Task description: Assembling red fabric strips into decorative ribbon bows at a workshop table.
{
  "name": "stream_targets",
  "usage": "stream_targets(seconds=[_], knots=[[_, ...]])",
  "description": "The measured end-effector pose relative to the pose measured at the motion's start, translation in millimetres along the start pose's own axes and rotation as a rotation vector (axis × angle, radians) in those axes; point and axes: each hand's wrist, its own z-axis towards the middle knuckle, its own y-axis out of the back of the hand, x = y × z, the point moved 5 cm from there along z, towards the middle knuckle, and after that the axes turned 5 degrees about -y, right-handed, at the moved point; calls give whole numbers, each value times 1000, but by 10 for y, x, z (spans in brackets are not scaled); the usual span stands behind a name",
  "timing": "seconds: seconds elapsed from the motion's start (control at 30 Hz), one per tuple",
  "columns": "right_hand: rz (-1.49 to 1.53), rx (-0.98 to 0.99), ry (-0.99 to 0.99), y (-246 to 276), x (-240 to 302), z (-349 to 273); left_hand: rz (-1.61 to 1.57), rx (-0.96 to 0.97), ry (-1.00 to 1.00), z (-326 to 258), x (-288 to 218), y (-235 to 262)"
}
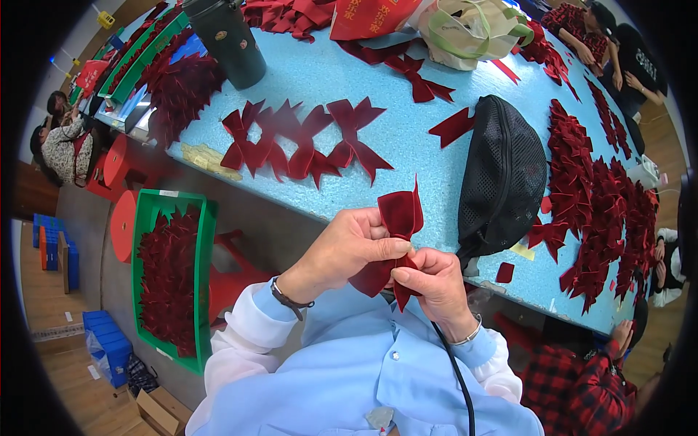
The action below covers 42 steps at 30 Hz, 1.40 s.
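Observation:
Between my two hands is a dark red velvet bow (399,215), held upright over the near edge of the table. My left hand (354,243) pinches it at the middle, thumb across the front. With thumb and fingertips, my right hand (435,280) grips the bow's centre and lower part, so the knot is partly hidden. Just beyond my hands, several finished-looking red bows (355,138) lie in an overlapping row on the light blue table (422,171). A loose red ribbon piece (452,128) rests to their right.
A black mesh bag (503,171) lies right of my hands. Piles of red bows (592,207) cover the table's right side. A dark tumbler (227,43) and a cloth bag (472,33) stand at the back. Left below is a green crate (205,291) of bows. Other people sit around.

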Motion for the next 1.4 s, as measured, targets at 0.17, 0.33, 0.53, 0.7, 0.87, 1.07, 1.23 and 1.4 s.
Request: stream_targets(seconds=[0.17,0.33,0.53,0.7,0.87,1.07,1.23,1.4], knots=[[-11,25,6,-10,13,-12,-15,4,6,-1,42,17],[-46,30,36,20,-18,4,1,-15,29,-1,52,28],[-135,40,78,5,17,0,-50,-16,26,13,82,35],[-115,49,101,9,1,21,-48,-16,18,20,40,46],[-95,86,-32,-22,-58,5,-77,-59,15,1,7,87],[-519,221,-222,101,-142,-105,-42,-62,-59,-1,-65,194],[-837,354,-31,2,256,-294,-20,-62,-79,-37,-140,190],[-555,-150,396,90,715,-377,93,18,-15,-126,-190,49]])
